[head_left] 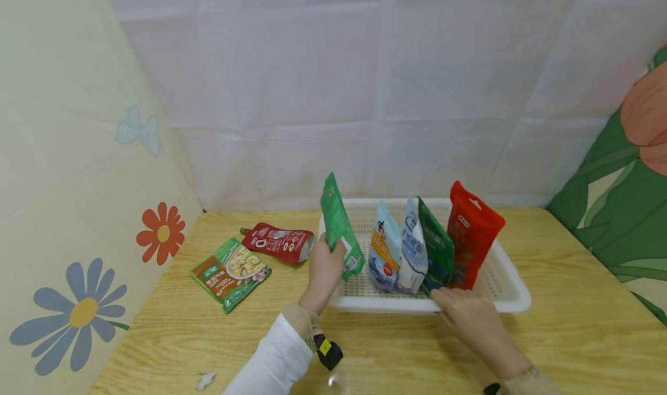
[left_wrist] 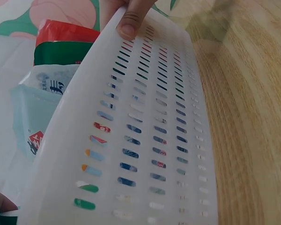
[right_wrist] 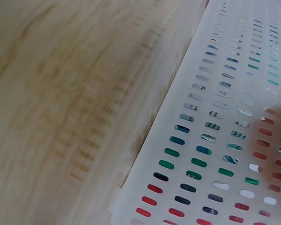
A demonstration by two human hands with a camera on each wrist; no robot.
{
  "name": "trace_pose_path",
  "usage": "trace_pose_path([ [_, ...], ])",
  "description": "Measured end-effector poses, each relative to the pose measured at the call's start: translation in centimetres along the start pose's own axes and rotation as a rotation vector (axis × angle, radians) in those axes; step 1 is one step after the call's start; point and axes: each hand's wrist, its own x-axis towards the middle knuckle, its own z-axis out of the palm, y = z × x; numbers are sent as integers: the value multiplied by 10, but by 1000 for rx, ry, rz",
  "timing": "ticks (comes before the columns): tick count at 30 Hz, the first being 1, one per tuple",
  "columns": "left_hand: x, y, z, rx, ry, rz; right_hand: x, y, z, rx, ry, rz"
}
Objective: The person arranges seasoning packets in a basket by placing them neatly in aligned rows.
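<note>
Probably at packing step: holding green packet [head_left: 341, 224] at frame centre, in curled fingers of left hand [head_left: 327, 269], at left end of white basket [head_left: 518, 295]; gripping near rim [head_left: 385, 306], lower right, with right hand [head_left: 469, 321]. Next, likely: lower packet upright beside light-blue pouch [head_left: 384, 247], release.

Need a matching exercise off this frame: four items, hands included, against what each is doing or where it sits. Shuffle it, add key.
Items
1. Left hand
2. Right hand
3. Spouted pouch
4. Bright red packet

Places and states
A. Holds the near side of the white basket
B. Stands tilted inside, at the right end of the row
C. Grips a light green packet
D. Lies on the table, left of everything in the row

Pairs: 1-C, 2-A, 3-D, 4-B
</note>
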Motion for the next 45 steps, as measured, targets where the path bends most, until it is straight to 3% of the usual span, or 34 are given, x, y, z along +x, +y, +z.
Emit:
trace_pose_path([
  [23, 3, 2, 5, 61, -38, -2, 0, -2, -4, 10, -37, 19],
  [36, 5, 2, 8, 65, -77, -29, 1, -3, -4, 8, -9, 18],
  [45, 7, 0, 11, 85, -62, -20, 1, -4, -4, 3, -27, 26],
])
